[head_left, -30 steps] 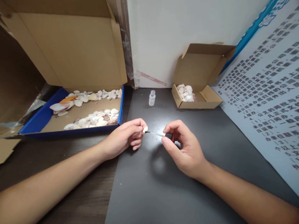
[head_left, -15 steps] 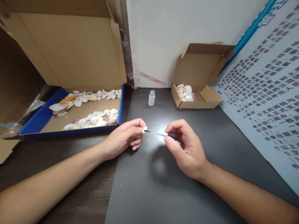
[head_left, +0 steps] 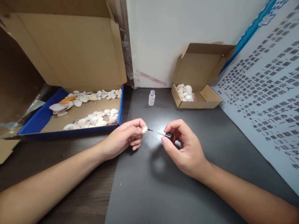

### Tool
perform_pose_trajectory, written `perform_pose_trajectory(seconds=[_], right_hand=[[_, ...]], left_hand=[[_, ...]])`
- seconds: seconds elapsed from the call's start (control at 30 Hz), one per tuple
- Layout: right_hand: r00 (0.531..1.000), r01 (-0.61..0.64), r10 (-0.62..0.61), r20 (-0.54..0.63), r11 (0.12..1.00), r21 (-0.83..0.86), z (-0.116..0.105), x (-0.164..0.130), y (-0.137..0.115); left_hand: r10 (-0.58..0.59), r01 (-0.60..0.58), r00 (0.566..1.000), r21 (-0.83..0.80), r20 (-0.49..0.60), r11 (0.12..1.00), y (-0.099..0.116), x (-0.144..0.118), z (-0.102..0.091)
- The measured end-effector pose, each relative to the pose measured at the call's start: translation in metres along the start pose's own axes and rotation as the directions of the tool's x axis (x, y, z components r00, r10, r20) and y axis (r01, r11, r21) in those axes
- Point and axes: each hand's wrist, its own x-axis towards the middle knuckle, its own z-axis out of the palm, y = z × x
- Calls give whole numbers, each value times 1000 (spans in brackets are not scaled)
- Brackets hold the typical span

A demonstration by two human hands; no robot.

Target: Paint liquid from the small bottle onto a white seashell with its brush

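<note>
Since half a second ago, brush and shell have parted slightly. Right hand [head_left: 184,149] pinches the cap brush [head_left: 161,133] like a pen for control; left hand [head_left: 126,138] grips a small seashell [head_left: 144,129] fingertip-high, exposing its face, above the dark mat [head_left: 163,186].

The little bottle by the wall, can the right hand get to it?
Probably yes. The bottle stands open on bare dark mat, with nothing between it and the right hand. But that hand already holds the brush, so its fingers are busy.
</note>
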Motion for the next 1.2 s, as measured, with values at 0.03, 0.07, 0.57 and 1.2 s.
perform_pose_trajectory(seconds=[0.03, 0.07, 0.57, 1.2], right_hand=[[1000, 1, -1, -7, 1000, 2, 0, 0, 0], [1000, 4, -4, -6, 1000, 10, 0, 1, 0], [999, 14, -16, 39, 998, 55, 1, 0, -1], [999, 10, -12, 40, 999, 45, 0, 0, 0]], left_hand=[[-3, 3, 1000, 5, 0, 1000, 0, 0, 0], [-5, 5, 1000, 8, 2, 1000, 0, 0, 0], [-4, 4, 1000, 14, -1, 1000, 1, -1, 1], [-5, 6, 1000, 21, -5, 1000, 1, -1, 2]])
